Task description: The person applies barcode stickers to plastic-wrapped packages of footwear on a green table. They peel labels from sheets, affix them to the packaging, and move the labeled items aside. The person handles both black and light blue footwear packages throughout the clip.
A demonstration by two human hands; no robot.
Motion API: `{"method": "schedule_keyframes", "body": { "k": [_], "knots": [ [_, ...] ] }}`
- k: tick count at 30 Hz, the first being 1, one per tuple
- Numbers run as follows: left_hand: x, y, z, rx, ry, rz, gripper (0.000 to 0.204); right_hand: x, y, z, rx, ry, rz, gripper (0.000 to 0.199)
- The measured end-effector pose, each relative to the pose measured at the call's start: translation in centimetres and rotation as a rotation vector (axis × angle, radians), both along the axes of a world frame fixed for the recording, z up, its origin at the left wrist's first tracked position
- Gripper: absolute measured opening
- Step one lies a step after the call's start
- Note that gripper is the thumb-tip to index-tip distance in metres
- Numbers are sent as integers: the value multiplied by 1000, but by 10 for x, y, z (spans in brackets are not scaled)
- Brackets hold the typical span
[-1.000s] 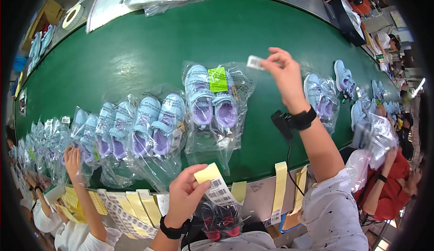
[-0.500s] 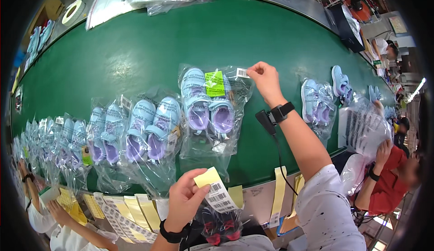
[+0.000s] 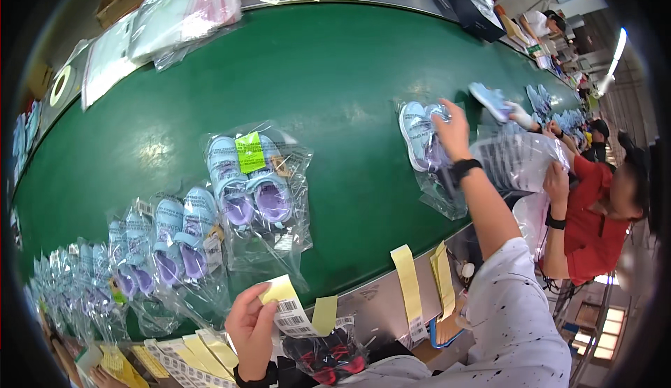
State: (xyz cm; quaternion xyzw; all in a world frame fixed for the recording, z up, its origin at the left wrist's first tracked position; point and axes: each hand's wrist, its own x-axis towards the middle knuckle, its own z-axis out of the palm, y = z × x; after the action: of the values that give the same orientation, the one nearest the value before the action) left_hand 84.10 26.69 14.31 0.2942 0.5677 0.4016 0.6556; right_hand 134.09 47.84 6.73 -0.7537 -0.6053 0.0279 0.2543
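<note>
Two shoes (image 3: 415, 133) lie in a clear bag (image 3: 442, 198) at the right of the surface (image 3: 342, 101); the right hand (image 3: 456, 133) reaches over it, fingers half-curled, grip impossible to tell. The left hand (image 3: 251, 328) pinches a label strip (image 3: 290, 312). Leftward, other bags (image 3: 260, 248) hold pairs.

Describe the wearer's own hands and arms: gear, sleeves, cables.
Both the left hand and right hand are ungloved. Each wrist has a black band: left band, right band. The right arm's sleeve is white with scattered dark specks. No left sleeve or clear cable visible.
</note>
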Motion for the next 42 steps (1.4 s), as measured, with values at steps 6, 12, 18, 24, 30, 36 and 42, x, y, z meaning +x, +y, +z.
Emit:
{"method": "schedule_keyframes", "body": {
  "k": [6, 12, 18, 24, 30, 36, 42],
  "knots": [
    [28, 5, 2, -113, -113, -28, 33, 21, -56, -30, -323, 779, -250, 62],
    [59, 12, 13, -48, -37, -112, 34, -153, -77, -55, -265, 520, 226, 63],
    [65, 17, 19, 134, 287, -211, 15, -203, -92, 15, -92, 335, 491, 45],
    [73, 13, 19, 111, 127, 75, 17, -244, -155, 86, -237, 861, 722, 21],
    [82, 10, 20, 103, 209, 61, 17, -251, -166, 75, -176, 845, 626, 13],
    [79, 14, 13, -36, 117, -5, 24, -245, -163, 62, 6, 605, 784, 12],
    [85, 20, 1, -112, -30, -171, 50, -232, -163, 58, -29, 584, 793, 12]
  ]
}}
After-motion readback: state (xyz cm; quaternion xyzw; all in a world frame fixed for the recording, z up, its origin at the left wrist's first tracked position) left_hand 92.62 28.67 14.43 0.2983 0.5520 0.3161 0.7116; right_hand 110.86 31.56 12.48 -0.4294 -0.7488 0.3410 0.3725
